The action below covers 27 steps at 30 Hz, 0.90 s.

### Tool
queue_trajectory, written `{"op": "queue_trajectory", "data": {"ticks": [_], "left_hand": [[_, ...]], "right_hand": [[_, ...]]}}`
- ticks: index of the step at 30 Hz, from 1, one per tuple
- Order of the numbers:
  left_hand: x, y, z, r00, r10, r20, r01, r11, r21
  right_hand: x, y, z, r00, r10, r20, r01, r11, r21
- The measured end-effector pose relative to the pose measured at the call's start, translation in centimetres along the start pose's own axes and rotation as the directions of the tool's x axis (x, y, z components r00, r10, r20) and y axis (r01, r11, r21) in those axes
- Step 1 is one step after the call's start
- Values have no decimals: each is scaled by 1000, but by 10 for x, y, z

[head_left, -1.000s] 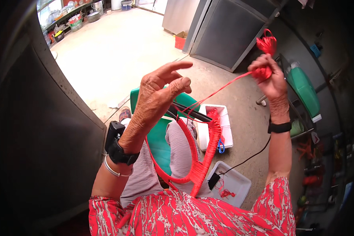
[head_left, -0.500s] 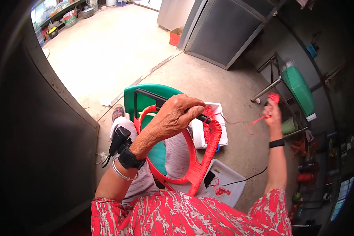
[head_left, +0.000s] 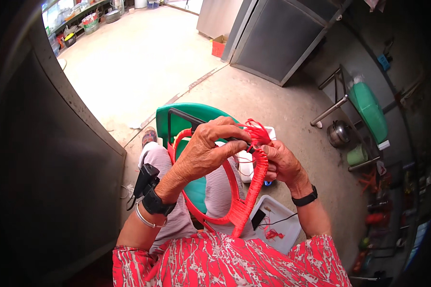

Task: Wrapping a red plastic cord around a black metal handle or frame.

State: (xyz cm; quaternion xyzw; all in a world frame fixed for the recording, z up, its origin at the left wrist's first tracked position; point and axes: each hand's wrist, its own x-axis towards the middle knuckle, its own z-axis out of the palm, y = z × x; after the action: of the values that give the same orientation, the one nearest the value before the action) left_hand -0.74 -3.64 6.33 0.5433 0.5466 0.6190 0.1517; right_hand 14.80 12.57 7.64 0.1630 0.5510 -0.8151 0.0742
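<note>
A black metal frame (head_left: 183, 115) with a ring and a curved side stands over my lap. Tightly coiled red cord (head_left: 255, 191) covers much of it. My left hand (head_left: 210, 146) grips a bare black bar of this frame, just where the wrapping ends. Beside it, my right hand (head_left: 283, 161) is closed at the wrapped corner on the cord's working end. A loose looped bundle of red cord (head_left: 256, 131) sticks up between both hands. My right fingertips are partly hidden behind the wrapped side.
A green plastic chair (head_left: 206, 109) stands in front of my knees. Behind my hands is a white box (head_left: 245, 171). A pale tray (head_left: 288, 232) with a dark flat object and cord scraps lies on the floor at right. Farther right are a metal rack (head_left: 331, 111) and a pot (head_left: 338, 133).
My right hand has come in from far right, bringing the red cord bundle to the frame beside my left hand. My left hand keeps its grip on the bar.
</note>
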Motion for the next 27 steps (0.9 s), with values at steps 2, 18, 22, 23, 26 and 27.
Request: {"op": "queue_trajectory", "data": {"ticks": [2, 18, 22, 23, 26, 27], "left_hand": [[1, 2, 1, 999, 22, 31, -21, 1000, -7], [-1, -7, 4, 998, -2, 66, 12, 987, -160], [-4, -12, 5, 998, 45, 42, -42, 997, -69], [-3, -11, 5, 998, 47, 38, -44, 997, -67], [-1, -3, 4, 996, 15, 88, -7, 995, -101], [2, 0, 2, 995, 21, 99, -14, 998, -64]], "right_hand": [[-4, 0, -3, 1000, 1, -20, 0, 999, 48], [4, -44, 10, 958, -283, -53, 288, 946, 151], [2, -36, 4, 962, -272, -39, 272, 924, 269], [0, -33, 5, 961, -273, -49, 277, 928, 248], [-5, -40, 14, 953, -301, -34, 303, 938, 171], [-4, -46, 19, 949, -312, -49, 316, 941, 120]]}}
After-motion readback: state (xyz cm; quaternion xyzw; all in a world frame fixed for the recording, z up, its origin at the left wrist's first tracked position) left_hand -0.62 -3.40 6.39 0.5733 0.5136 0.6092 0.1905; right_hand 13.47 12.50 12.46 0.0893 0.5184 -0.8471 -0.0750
